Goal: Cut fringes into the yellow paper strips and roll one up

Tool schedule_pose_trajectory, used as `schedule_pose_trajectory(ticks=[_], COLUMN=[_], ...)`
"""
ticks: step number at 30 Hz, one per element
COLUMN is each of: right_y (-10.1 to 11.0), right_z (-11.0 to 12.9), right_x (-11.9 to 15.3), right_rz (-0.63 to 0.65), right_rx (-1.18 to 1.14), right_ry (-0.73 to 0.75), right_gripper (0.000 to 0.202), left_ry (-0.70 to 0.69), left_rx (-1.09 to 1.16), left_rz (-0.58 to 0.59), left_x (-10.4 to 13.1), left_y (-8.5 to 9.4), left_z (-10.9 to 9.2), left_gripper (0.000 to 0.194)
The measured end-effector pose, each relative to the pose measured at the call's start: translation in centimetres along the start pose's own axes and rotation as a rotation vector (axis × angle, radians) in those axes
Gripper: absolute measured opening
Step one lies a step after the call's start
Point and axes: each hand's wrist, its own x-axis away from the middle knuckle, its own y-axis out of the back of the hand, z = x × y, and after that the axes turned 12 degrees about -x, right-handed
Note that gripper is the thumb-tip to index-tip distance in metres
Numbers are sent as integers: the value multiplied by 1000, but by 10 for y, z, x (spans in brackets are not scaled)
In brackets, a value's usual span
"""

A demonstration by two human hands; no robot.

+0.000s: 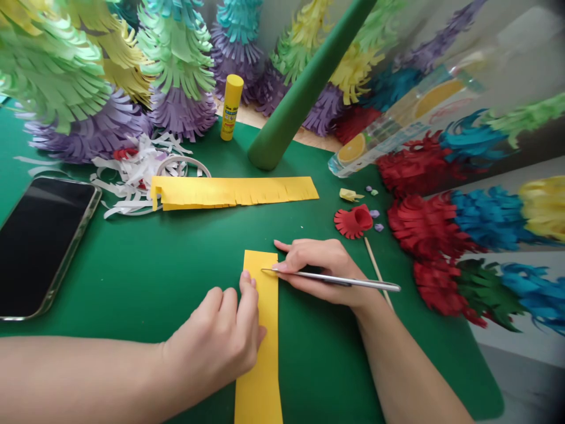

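Observation:
A plain yellow paper strip (259, 306) runs lengthwise from the front edge of the view toward the middle of the green table. My left hand (220, 330) is closed at its left side, curled fingers and thumb pressing on it. Pinched like a pen in my right hand (324, 268) is a slim silver tool (353, 281), its thin pointed tip over the strip near the far end. I cannot tell whether the tip touches the paper. Farther back lies another yellow strip (238, 191), with short cuts along its near edge.
A green paper cone (286, 112) and a yellow glue stick (231, 109) stand behind. At left lie a phone (42, 247) and white paper scraps (136, 162). A red fringed paper piece (353, 221) and a thin wooden stick (375, 265) are at right. Fringed paper cones surround the table.

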Motion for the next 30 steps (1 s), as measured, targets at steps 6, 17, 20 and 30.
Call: schedule_pose_trajectory(ticks=[6, 17, 20, 30], right_y=[9, 17, 18, -17], right_z=[0, 0, 1, -5], right_x=[4, 11, 12, 3], right_rz=[26, 48, 39, -247], right_rx=[11, -35, -49, -236], right_ry=[-2, -48, -49, -12], right_gripper=[9, 11, 14, 18], left_ry=[2, 20, 0, -35], left_rx=[-5, 13, 13, -15], left_rz=[-8, -36, -44, -45], left_x=[0, 1, 2, 6], left_y=[0, -2, -4, -6], left_z=[1, -1, -1, -3], left_gripper=[34, 34, 33, 34])
